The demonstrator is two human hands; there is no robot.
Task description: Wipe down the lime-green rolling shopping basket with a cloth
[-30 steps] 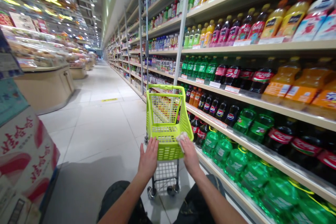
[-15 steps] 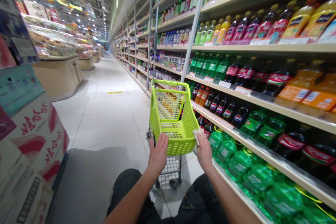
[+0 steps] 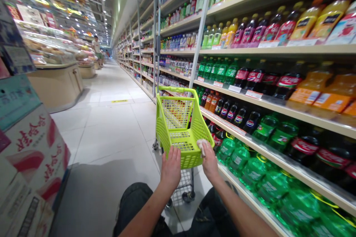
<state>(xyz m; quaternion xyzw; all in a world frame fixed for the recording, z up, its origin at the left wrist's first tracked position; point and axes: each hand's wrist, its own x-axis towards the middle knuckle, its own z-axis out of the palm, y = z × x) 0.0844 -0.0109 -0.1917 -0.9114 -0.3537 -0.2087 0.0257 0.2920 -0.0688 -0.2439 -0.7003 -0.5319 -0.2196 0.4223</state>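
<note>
Beside drink shelves (image 3: 278,50) | cart (image 3: 190,160) lime-green, slotted, dark-wheeled | right grip (image 3: 210,163) holding whitish cloth (image 3: 202,144) | left grip (image 3: 170,168) wide

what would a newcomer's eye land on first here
Most likely the bright lime-green cart in the middle, with the left hand at its near end and the right hand holding a pale cloth at its near right corner. Next come the shelves of colourful bottles filling the right side, big green bottles lowest. Red-and-white boxes stand out at lower left.
</note>
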